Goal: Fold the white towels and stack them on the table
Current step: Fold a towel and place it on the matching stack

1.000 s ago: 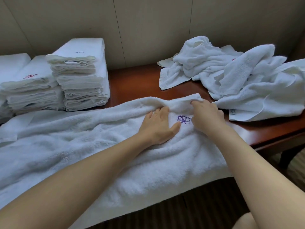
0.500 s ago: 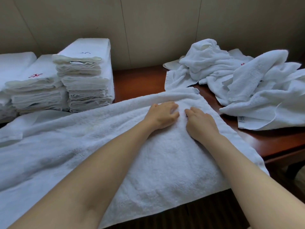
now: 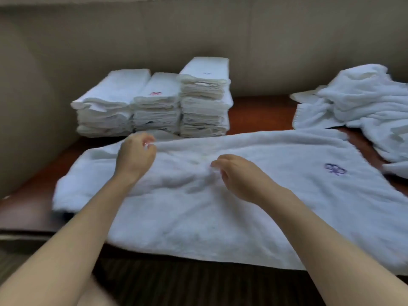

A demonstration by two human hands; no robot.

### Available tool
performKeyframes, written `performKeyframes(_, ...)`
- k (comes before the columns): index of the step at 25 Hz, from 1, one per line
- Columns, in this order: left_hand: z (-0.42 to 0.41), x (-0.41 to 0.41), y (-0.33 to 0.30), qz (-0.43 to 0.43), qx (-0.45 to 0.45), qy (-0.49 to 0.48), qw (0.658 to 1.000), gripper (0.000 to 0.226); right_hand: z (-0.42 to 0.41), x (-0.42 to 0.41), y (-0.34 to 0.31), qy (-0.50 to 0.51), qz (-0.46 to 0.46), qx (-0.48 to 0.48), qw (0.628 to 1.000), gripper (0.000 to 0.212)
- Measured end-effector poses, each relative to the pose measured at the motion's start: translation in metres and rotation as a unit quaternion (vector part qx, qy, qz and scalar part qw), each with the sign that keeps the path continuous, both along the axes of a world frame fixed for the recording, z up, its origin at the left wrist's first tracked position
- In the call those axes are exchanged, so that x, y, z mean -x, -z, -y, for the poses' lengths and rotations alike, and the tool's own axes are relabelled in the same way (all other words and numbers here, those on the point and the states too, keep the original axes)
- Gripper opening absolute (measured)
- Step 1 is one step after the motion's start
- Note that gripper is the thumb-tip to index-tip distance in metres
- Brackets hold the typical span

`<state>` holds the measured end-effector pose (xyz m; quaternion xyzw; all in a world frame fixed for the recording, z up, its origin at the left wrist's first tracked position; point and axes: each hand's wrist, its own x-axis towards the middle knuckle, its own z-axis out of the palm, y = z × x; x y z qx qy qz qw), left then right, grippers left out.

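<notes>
Both hands (image 3: 135, 152) (image 3: 235, 173) apparently pinching towel (image 3: 265, 195), far edge.

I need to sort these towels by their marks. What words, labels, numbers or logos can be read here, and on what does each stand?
No words or numbers can be read.
Purple embroidered emblem, on the spread towel: a bow-like sign, no letters.
Red embroidered mark, on top of the middle folded stack: too blurred to read.
Small dark mark, on top of the tallest folded stack: too small to read.
</notes>
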<state>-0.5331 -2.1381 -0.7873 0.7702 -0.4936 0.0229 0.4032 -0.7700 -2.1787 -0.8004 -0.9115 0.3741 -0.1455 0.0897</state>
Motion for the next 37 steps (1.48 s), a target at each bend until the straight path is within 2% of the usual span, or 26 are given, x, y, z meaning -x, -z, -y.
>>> performKeyframes(2,-0.04,-0.049,0.001,0.008,-0.033,-0.121,0.992,0.03,-0.018,-0.043,0.0,-0.087,-0.002,0.015,0.996,0.04)
performKeyframes(4,-0.07,-0.079,0.004,0.011,-0.131,-0.192,0.973,0.04,-0.032,-0.08,-0.002,-0.133,0.003,0.024,0.991,0.041)
performKeyframes(6,-0.088,-0.096,0.009,-0.015,-0.214,-0.227,0.95,0.058,-0.042,-0.114,-0.005,-0.146,0.016,0.023,0.989,0.041)
performKeyframes(9,-0.104,-0.119,0.007,-0.089,-0.221,-0.249,0.939,0.067,-0.048,-0.156,-0.002,-0.124,0.007,-0.013,0.992,0.042)
performKeyframes(10,-0.108,-0.125,0.004,-0.135,-0.206,-0.223,0.943,0.061,-0.05,-0.167,0.002,-0.114,0.0,-0.031,0.993,0.041)
performKeyframes(12,-0.116,-0.13,-0.002,-0.299,-0.157,-0.097,0.936,0.041,-0.053,-0.186,0.014,-0.099,-0.018,-0.035,0.994,0.036)
performKeyframes(14,-0.119,-0.121,-0.009,-0.424,-0.117,0.087,0.894,0.025,-0.052,-0.195,0.021,-0.078,-0.034,-0.014,0.996,0.028)
performKeyframes(16,-0.114,-0.114,-0.01,-0.482,-0.098,0.224,0.841,0.03,-0.049,-0.199,0.018,-0.056,-0.026,-0.034,0.998,0.019)
performKeyframes(18,-0.109,-0.112,-0.011,-0.534,-0.105,0.279,0.791,0.04,-0.047,-0.2,0.017,-0.043,-0.018,-0.042,0.998,0.016)
performKeyframes(20,-0.109,-0.111,-0.013,-0.553,-0.12,0.264,0.781,0.037,-0.045,-0.202,0.018,-0.04,-0.017,-0.037,0.998,0.017)
performKeyframes(22,-0.11,-0.108,-0.016,-0.536,-0.132,0.255,0.794,0.032,-0.045,-0.203,0.019,-0.04,-0.016,-0.039,0.998,0.02)
performKeyframes(26,-0.123,-0.119,-0.032,-0.541,-0.085,0.222,0.806,0.043,-0.05,-0.203,0.014,-0.044,-0.017,-0.059,0.997,0.038)
performKeyframes(27,-0.129,-0.124,-0.037,-0.516,-0.108,0.179,0.83,0.048,-0.051,-0.204,0.011,-0.043,-0.011,-0.067,0.997,0.041)
performKeyframes(28,-0.134,-0.13,-0.042,-0.431,-0.172,0.104,0.88,0.051,-0.052,-0.206,0.008,-0.038,0.002,-0.071,0.997,0.041)
performKeyframes(29,-0.141,-0.136,-0.046,-0.289,-0.272,0.004,0.918,0.052,-0.052,-0.207,0.007,-0.025,0.017,-0.068,0.997,0.042)
performKeyframes(30,-0.147,-0.138,-0.05,-0.147,-0.368,-0.087,0.914,0.054,-0.051,-0.209,0.007,-0.008,0.027,-0.055,0.998,0.042)
performKeyframes(31,-0.151,-0.138,-0.051,-0.054,-0.431,-0.14,0.89,0.055,-0.049,-0.21,0.007,0.01,0.028,-0.039,0.999,0.041)
performKeyframes(32,-0.153,-0.134,-0.051,-0.013,-0.458,-0.156,0.875,0.058,-0.049,-0.21,0.008,0.025,0.02,-0.028,0.999,0.039)
performKeyframes(34,-0.142,-0.13,-0.05,0.0,-0.425,-0.115,0.898,0.058,-0.049,-0.208,0.013,0.035,-0.007,-0.024,0.999,0.03)
performKeyframes(37,-0.106,-0.12,-0.04,0.068,-0.324,-0.05,0.942,0.038,-0.048,-0.206,0.01,0.011,-0.017,-0.039,0.999,0.028)
